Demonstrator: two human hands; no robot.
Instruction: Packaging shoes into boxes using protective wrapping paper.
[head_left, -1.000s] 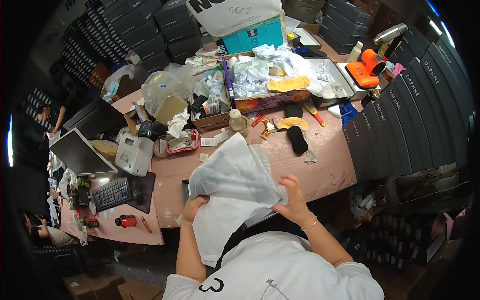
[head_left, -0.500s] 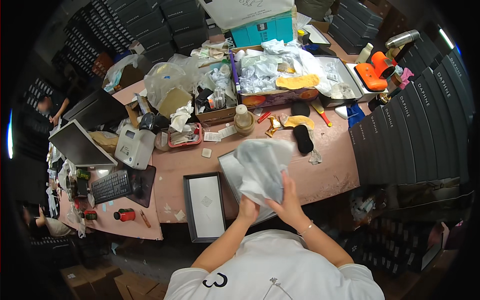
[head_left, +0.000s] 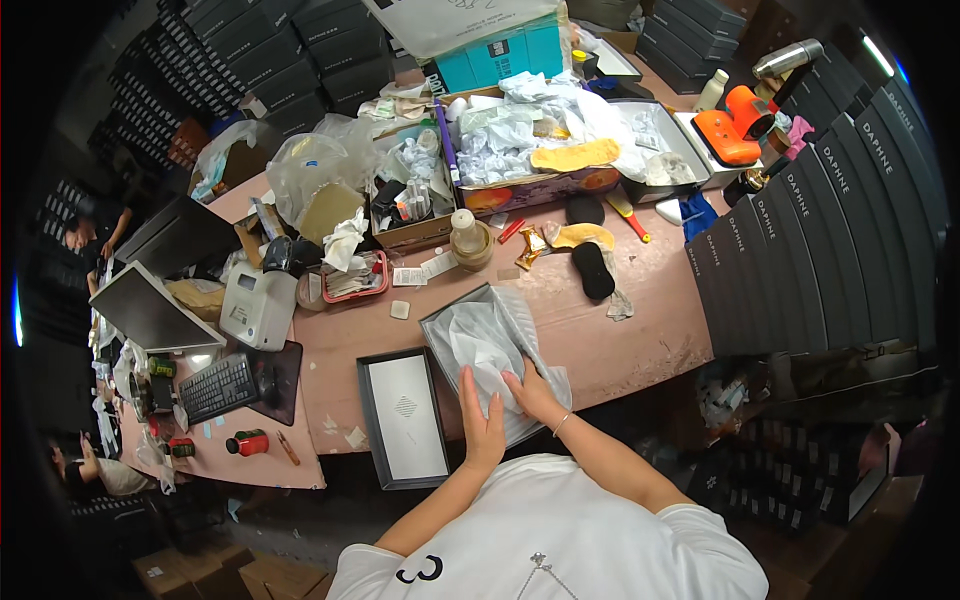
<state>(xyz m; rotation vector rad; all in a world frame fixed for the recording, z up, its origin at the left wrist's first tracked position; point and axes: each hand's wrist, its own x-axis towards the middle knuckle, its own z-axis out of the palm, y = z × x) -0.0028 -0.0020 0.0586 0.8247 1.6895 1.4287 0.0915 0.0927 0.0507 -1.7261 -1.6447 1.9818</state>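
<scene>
Both the left hand (head_left: 483, 425) and right hand (head_left: 530, 392) press flat, open-palmed, on tissue paper (head_left: 487, 345) already tucked into the open box (head_left: 497, 360), whose lid (head_left: 404, 415) lies just left, not yet fitted.

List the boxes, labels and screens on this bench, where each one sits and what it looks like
Open box: under both hands, grey, lined with white tissue.
Box lid: left of it, black frame, white panel.
Teal carton: far edge, rectangular.
Dark boxes: stacked along the right, black.
Monitor: far left, tilted, pale screen.
Label printer: beside the monitor, white.
Small paper labels: mid-table, white.
</scene>
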